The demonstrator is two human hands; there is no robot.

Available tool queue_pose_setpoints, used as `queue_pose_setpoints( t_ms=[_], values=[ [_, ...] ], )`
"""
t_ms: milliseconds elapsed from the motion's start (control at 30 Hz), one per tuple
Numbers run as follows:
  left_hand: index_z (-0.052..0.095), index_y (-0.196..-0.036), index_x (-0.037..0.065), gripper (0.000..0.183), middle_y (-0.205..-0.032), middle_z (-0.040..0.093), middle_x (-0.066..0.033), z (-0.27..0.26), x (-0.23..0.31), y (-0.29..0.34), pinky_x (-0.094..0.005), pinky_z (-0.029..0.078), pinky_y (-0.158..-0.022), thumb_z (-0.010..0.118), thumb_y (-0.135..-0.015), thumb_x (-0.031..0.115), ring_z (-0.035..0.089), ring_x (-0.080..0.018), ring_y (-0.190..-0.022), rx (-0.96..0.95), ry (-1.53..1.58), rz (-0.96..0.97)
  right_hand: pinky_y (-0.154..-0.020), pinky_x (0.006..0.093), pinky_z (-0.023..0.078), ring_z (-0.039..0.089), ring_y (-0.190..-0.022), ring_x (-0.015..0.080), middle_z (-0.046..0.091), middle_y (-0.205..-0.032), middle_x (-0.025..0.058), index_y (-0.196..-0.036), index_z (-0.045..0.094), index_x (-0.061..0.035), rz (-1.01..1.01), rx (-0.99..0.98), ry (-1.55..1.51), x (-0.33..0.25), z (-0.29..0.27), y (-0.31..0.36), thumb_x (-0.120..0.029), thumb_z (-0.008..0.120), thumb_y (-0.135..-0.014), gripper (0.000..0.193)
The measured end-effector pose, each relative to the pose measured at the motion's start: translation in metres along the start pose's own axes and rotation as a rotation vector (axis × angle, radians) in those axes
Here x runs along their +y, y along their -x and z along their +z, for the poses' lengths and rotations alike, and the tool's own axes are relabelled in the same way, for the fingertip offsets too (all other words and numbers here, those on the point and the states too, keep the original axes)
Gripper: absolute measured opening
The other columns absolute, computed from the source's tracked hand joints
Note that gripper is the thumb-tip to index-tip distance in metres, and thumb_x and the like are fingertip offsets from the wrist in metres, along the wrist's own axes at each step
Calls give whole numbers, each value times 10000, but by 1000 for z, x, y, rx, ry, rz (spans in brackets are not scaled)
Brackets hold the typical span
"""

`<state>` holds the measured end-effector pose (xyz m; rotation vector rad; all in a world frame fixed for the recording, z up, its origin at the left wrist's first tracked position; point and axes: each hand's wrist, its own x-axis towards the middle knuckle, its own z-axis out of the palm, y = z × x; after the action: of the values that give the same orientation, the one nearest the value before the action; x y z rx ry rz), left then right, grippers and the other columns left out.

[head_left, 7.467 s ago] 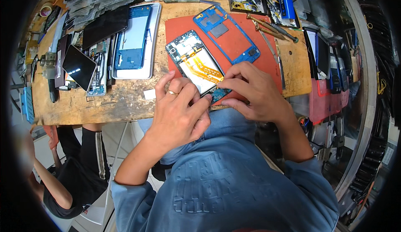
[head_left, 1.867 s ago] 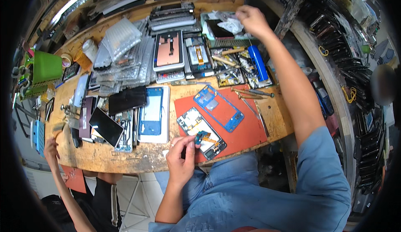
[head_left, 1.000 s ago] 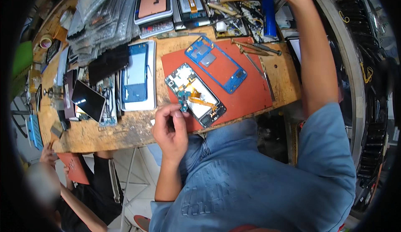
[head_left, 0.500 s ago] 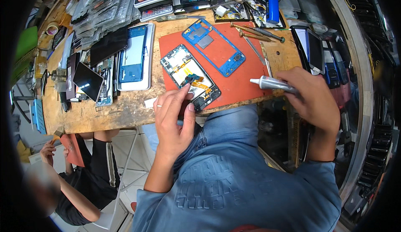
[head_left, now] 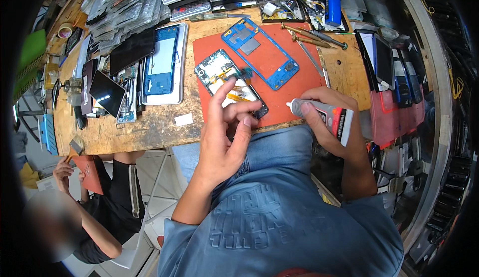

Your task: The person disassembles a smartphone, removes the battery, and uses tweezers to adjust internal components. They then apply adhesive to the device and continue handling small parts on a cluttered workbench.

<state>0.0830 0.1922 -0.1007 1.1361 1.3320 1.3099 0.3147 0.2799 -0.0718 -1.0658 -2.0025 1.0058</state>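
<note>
An opened phone [head_left: 225,80], with its circuit board and an orange flex cable showing, lies on a red mat [head_left: 304,80] at the front of the wooden bench. My left hand [head_left: 224,137] hovers over the phone's near end with its fingers spread, the fingertips touching it. A small teal part [head_left: 246,72] sits by the phone's right edge. My right hand [head_left: 327,122] grips a grey and red glue tube [head_left: 327,116]. Its nozzle points left, close to the phone's lower corner.
A blue phone frame [head_left: 259,52] lies on the mat's far side, with tweezers and screwdrivers [head_left: 312,35] to its right. Left of the mat are a white-edged phone back [head_left: 162,65] and a black screen [head_left: 107,92]. Bagged parts [head_left: 124,7] fill the back. Another person [head_left: 95,212] sits at lower left.
My right hand reached to the far trays, came back with the glue tube and now holds it close to the phone. My left hand has spread its fingers over the phone's near end.
</note>
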Motion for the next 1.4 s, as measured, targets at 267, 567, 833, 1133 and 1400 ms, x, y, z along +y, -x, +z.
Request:
queue_pose_setpoints(
  t_ms=[267,567,833,1133,1400],
  values=[
    [719,-1179,10,215,-1521,633,-232,-12,4,-18,-434,515,-1125,750,-968,43,662,-379,-1365,-139,-271,205,-614,236,527,657,-691,67,735,-892,77,-1168,707,16,372,-27,-552,-13,26,-4,-271,718,-1088,298],
    [673,-862,-13,347,-1160,771,-193,-18,-10,-36,-487,509,-1129,601,-1126,200,637,-442,-1382,-195,-233,303,-793,265,554,678,-932,81,738,-1032,59,-1199,695,11,133,-150,-579,-2,28,-18,-250,726,-1089,286],
    [753,-999,-35,447,-1178,794,-177,-11,-8,-41,-498,466,-1187,529,-1173,311,632,-355,-1392,-80,11,168,-735,229,540,674,-889,60,740,-1029,60,-1239,687,-4,218,-113,-695,-2,37,-16,-273,741,-1077,319],
    [727,-865,-30,496,-950,779,-152,-24,-9,-46,-458,527,-1093,509,-1184,281,691,-356,-1305,-163,-32,195,-731,250,587,719,-871,90,769,-1050,102,-1197,696,1,237,-38,-608,-9,31,-7,-292,705,-1093,312],
    [669,-1086,-45,449,-1200,686,-181,-18,-20,-42,-400,530,-1098,431,-1209,315,673,-272,-1287,37,195,76,-657,316,557,746,-725,173,774,-878,145,-1092,733,24,77,10,-142,-1,39,16,-114,741,-1033,151]
  ],
)
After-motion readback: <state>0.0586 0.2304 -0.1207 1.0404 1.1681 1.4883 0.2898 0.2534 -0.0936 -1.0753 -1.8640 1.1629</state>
